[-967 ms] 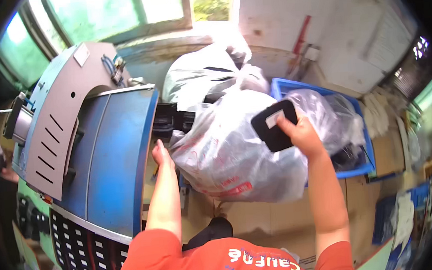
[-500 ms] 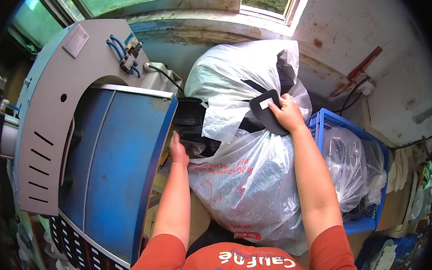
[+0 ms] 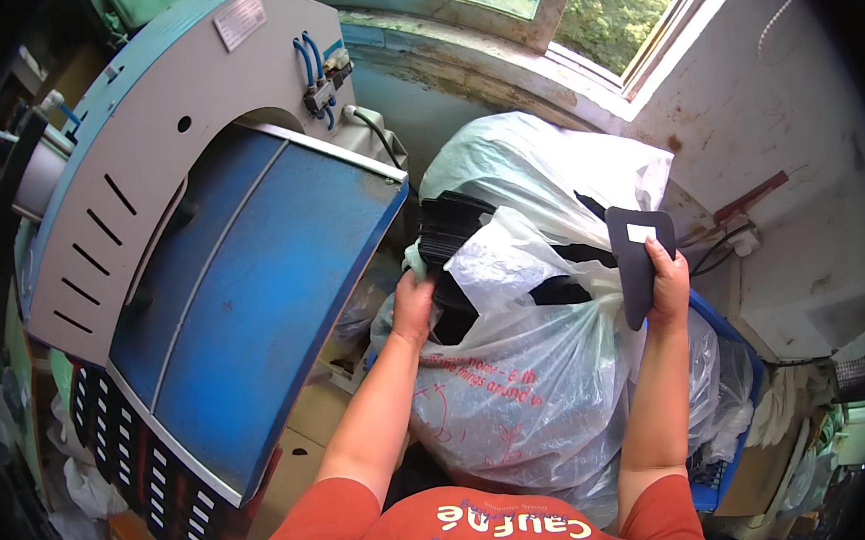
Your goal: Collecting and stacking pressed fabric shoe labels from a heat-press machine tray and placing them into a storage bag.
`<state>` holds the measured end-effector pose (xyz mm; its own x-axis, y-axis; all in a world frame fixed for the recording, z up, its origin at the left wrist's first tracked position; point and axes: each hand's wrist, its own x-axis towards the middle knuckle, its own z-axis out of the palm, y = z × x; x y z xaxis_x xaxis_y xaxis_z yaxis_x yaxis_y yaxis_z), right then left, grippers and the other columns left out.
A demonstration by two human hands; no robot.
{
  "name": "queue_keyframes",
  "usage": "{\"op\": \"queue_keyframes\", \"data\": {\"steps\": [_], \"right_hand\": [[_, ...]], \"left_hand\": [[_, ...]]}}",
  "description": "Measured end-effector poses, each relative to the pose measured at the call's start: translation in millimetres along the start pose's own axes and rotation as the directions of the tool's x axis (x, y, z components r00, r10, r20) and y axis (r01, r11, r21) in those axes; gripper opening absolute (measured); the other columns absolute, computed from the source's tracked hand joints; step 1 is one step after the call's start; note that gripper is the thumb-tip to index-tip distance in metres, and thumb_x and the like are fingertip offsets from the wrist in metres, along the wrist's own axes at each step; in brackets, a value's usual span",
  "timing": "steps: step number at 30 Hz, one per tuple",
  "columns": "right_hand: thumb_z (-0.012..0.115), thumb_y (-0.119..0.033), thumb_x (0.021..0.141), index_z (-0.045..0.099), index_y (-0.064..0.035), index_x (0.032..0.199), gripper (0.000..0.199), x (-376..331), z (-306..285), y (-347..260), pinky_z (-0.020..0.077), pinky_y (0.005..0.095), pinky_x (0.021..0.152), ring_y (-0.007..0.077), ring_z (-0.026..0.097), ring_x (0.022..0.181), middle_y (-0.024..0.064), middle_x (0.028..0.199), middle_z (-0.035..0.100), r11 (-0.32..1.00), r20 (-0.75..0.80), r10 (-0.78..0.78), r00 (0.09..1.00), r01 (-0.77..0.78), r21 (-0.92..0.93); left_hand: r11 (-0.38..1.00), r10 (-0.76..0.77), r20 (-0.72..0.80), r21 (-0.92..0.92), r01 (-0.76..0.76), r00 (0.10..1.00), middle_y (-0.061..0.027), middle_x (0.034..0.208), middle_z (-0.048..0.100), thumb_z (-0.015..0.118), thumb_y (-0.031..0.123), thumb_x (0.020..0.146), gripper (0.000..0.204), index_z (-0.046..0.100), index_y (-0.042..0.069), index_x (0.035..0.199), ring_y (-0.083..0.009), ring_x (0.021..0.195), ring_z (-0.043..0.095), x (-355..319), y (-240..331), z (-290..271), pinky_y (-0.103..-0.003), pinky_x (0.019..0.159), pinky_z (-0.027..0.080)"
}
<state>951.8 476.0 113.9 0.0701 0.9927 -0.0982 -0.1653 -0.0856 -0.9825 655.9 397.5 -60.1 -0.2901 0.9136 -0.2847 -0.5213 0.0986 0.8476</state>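
Observation:
In front of me stands a large translucent white plastic bag [image 3: 522,404] with red print, bulging and partly open on top. Dark flat pieces show through its openings, and a stack of black flat pieces [image 3: 447,231] sticks out at its left side. My left hand [image 3: 414,309] is closed on the bag's left edge, just below that stack. At the bag's right, my right hand [image 3: 668,284] grips a black insole-like piece [image 3: 644,275] with a white label. The piece is held upright, thumb on its near face.
To the left stands a grey machine [image 3: 199,81] with a blue curved panel [image 3: 271,251]. A blue plastic crate [image 3: 722,322] holding clear bags sits behind my right forearm. A window [image 3: 625,6] and a stained wall [image 3: 794,134] close off the far side.
My left hand has gone from resting beside the bag to gripping its edge. My right hand has raised and turned the black piece away from the bag's top. The whole view has shifted.

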Motion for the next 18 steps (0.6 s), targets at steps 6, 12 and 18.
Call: {"op": "queue_keyframes", "data": {"steps": [6, 12, 18], "right_hand": [[0.058, -0.014, 0.086, 0.057, 0.0028, 0.1, 0.022, -45.5, -13.5, -61.1, 0.0512, 0.0251, 0.063, 0.016, 0.063, 0.072, 0.0104, 0.089, 0.064, 0.984, -0.136, -0.151, 0.979, 0.162, 0.073], [0.051, -0.02, 0.09, 0.054, 0.0084, 0.109, 0.034, -88.7, -42.6, -115.9, 0.048, 0.0281, 0.078, 0.0195, 0.062, 0.085, 0.0148, 0.098, 0.062, 0.936, -0.083, -0.317, 0.945, 0.326, 0.134], [0.046, -0.026, 0.093, 0.055, 0.0045, 0.089, 0.032, -148.3, -28.3, -169.9, 0.0393, 0.033, 0.082, 0.0171, 0.047, 0.073, 0.0063, 0.073, 0.044, 0.738, -0.439, -0.631, 0.64, 0.669, -0.086]], "left_hand": [[0.966, 0.247, 0.14, 0.047, -0.256, 0.959, -0.0053, 0.097, 0.06, 0.056, 0.008, 0.084, 0.019, 0.055, 0.0, 0.101, -0.0134, 0.087, 0.053, -60.4, 32.7, 67.8, -0.028, 0.079, 0.043], [0.833, 0.459, 0.198, 0.244, -0.497, 0.866, -0.01, 0.064, 0.05, 0.061, 0.009, 0.078, 0.016, 0.048, 0.0, 0.077, -0.0146, 0.06, 0.044, -117.7, 75.4, 116.1, -0.031, 0.056, 0.041], [0.696, 0.62, 0.308, 0.209, -0.687, 0.722, -0.0039, 0.076, 0.055, 0.06, 0.002, 0.078, 0.016, 0.052, -0.001, 0.092, -0.0103, 0.066, 0.05, -188.4, 128.8, 145.8, -0.027, 0.059, 0.041]]}}
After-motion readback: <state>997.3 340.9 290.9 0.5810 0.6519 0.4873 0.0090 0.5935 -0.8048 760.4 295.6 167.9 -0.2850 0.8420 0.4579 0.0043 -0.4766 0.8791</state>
